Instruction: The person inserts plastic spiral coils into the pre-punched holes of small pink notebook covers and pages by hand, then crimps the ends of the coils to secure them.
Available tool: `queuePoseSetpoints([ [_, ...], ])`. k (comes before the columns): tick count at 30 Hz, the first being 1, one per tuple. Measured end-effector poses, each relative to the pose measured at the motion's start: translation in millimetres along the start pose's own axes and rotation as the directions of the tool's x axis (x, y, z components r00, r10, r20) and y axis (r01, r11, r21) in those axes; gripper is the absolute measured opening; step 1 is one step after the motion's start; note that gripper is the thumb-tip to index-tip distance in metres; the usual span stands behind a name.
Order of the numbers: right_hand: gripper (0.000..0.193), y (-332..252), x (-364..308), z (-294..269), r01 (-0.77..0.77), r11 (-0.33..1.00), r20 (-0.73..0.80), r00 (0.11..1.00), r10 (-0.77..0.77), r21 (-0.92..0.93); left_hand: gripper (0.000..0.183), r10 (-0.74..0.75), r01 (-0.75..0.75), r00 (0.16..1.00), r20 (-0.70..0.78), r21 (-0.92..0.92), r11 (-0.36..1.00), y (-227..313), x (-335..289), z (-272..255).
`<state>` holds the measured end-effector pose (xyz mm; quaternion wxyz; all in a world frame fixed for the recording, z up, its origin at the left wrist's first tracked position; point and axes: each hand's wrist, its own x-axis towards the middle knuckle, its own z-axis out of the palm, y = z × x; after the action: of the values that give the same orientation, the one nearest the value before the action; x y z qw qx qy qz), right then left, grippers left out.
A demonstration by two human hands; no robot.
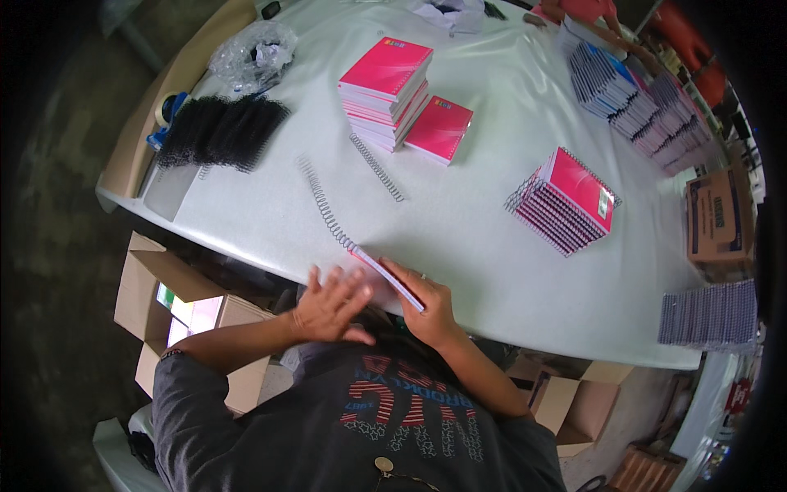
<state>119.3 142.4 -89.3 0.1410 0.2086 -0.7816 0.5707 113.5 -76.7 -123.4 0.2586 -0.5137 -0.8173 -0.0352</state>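
My right hand (425, 302) grips a thin pink notebook (388, 277) on its edge, spine up, at the front of the table. From the notebook's far end a loose wire spiral (325, 211) sticks out toward the far left. Just left of the notebook, my left hand (332, 305) is spread and slightly blurred, holding nothing. A second wire spiral (377, 166) lies farther off on the table. Beyond it rises a stack of pink notebooks (385, 70), with a lower pink pile (441, 129) beside it. To the right stands a stack of spiral-bound pink notebooks (578, 193).
Black spirals (223, 131) lie heaped at the left near a tape dispenser (168, 115) and crumpled clear plastic (254, 57). More bound notebooks (635, 107) stand far right, by another person (586, 10). Opened cartons (184, 287) flank me below the table (270, 238).
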Motion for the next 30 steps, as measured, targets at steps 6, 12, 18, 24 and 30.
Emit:
queuePoseSetpoints([
  [6, 0.038, 0.0, -5.9, 11.1, 0.034, 0.999, 0.014, 0.999, -0.033, -0.022, 0.113, -0.421, 0.425, 0.894, -0.152, -0.005, 0.905, -46.0, 24.6, 13.8],
  [12, 0.042, -1.3, -5.6, 7.1, 0.037, 0.999, -0.013, 0.999, -0.037, -0.028, 0.113, -0.145, 0.251, 0.873, -0.465, 0.175, 0.952, -64.8, 54.8, -4.4],
  [18, 0.056, 5.4, -7.4, 3.0, 0.028, 1.000, -0.041, 0.999, -0.028, -0.014, 0.104, 0.098, -0.081, 0.988, 0.116, -0.145, 0.986, 8.1, 8.2, 2.0],
  [24, 0.042, -0.7, -5.0, 13.3, 0.082, 0.996, 0.008, 0.997, -0.082, -0.041, 0.101, -0.150, 0.304, 0.830, -0.537, 0.211, 0.929, -59.5, 42.6, 39.7],
  [30, 0.058, 1.3, -10.2, 10.8, -0.044, 0.999, 0.054, 0.998, 0.043, 0.022, 0.100, -0.094, 0.083, 0.989, -0.112, -0.095, 0.992, -41.5, 39.2, 4.3],
])
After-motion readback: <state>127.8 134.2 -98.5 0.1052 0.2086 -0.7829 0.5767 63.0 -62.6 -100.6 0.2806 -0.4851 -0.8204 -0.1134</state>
